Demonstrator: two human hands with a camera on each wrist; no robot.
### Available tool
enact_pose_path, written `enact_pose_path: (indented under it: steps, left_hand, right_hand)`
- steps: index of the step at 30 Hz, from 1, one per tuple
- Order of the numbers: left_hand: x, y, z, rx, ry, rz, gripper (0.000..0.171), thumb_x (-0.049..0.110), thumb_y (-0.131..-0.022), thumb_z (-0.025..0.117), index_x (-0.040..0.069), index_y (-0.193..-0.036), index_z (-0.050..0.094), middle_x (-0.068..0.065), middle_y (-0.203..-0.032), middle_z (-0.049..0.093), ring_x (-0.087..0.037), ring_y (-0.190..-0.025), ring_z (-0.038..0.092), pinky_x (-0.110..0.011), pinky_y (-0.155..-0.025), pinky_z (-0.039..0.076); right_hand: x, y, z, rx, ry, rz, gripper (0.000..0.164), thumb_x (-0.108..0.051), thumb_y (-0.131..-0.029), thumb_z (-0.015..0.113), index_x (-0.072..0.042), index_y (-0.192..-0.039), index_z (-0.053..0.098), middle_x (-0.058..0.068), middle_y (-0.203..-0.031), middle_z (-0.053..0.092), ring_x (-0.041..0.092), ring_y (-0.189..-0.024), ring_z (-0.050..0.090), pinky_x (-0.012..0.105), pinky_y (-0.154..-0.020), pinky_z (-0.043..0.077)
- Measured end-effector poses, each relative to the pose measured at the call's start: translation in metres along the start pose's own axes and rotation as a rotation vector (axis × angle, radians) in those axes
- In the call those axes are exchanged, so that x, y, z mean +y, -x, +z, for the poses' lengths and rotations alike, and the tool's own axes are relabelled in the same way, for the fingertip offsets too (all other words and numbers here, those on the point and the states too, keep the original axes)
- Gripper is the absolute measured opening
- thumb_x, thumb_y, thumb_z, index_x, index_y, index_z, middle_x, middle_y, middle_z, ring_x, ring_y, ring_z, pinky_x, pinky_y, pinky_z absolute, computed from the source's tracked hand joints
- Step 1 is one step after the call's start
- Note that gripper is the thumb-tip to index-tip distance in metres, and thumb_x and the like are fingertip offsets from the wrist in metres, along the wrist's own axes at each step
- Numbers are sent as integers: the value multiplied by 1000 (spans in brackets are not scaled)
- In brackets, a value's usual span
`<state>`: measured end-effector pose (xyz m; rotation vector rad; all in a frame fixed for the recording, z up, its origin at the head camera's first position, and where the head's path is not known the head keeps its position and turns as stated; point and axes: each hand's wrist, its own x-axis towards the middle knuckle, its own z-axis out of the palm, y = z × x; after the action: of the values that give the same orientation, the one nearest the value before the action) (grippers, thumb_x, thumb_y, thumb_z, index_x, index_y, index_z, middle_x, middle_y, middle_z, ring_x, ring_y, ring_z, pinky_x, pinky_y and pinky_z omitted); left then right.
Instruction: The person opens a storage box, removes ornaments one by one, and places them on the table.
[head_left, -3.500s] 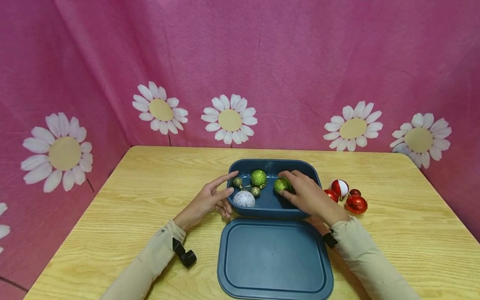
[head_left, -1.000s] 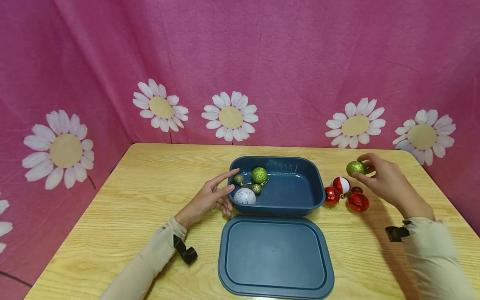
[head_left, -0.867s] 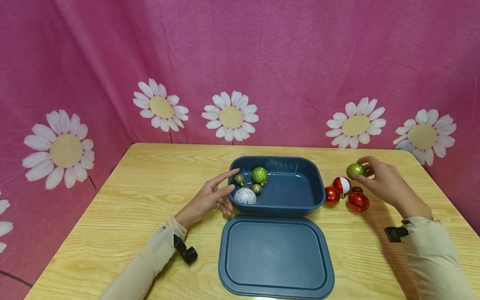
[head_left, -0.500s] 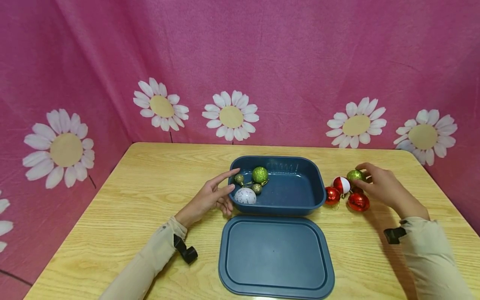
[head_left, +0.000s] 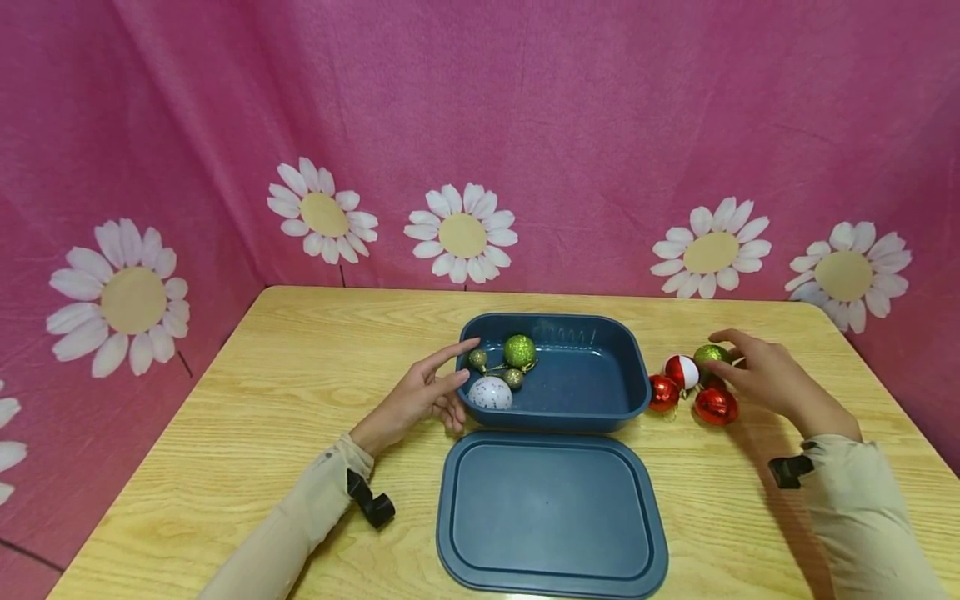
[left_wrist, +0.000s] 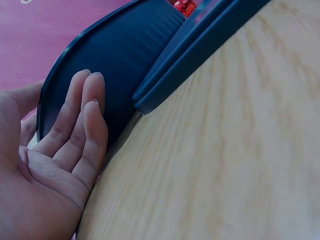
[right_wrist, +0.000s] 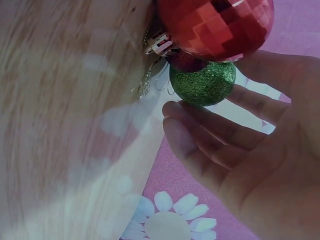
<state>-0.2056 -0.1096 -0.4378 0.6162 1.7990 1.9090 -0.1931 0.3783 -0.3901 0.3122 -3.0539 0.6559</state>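
- Head view: a green glitter ball (head_left: 708, 355) is held lightly between thumb and fingers of the right hand (head_left: 782, 382), at the right part of the table (head_left: 322, 358); whether wood is touched cannot be told.
- Just beside it are grouped a red-and-white ball (head_left: 682, 372), a plain red ball (head_left: 663, 392) and a faceted red ball (head_left: 716, 406).
- By the dark blue box's (head_left: 570, 422) left end the left hand (head_left: 408, 404) is placed, fingers loosely extended, nothing grasped.
- Inside, toward the left, are gathered a second green ball (head_left: 520, 352), two small gold balls (head_left: 513, 379) and a white speckled ball (head_left: 491, 392).
- In front, a matching lid (head_left: 551, 512) is laid flat.
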Motion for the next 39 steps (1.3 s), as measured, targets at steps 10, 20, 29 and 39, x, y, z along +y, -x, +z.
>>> enact_pose_path:
  steps: [10, 20, 29, 39]
  left_hand:
    - [0, 0, 0, 1, -13, 2, 52, 25, -105, 52, 28, -155, 36, -18, -71, 68, -24, -60, 67, -38, -58, 60]
    - [0, 1, 0, 1, -4, 5, 52, 26, -105, 52, 30, -154, 37, -18, -71, 68, -23, -60, 67, -38, -57, 60]
    - [-1, 0, 0, 2, -11, 6, 53, 26, -105, 52, 29, -155, 35, -19, -71, 68, -24, -60, 67, -40, -58, 60]
    - [-2, -1, -1, 0, -7, 7, 51, 26, -106, 51, 31, -154, 36, -18, -71, 68, -24, -60, 68, -38, -58, 60]
  right_hand:
    - [2, 2, -1, 8, 3, -22, 44, -20, -98, 65, 8, -130, 51, 34, -107, 65, 46, -94, 66, 62, -82, 52]
    - [0, 4, -6, 24, 26, -16, 47, -22, -100, 62, 7, -134, 48, 42, -117, 56, 54, -101, 60, 66, -84, 49]
    - [-26, 6, -11, 179, 55, -103, 43, -17, -98, 64, 8, -132, 52, 37, -121, 58, 53, -109, 54, 68, -89, 42]
    - [-66, 9, -13, 242, 73, -195, 41, -13, -96, 66, 8, -129, 56, 34, -124, 58, 51, -116, 50, 69, -96, 39]
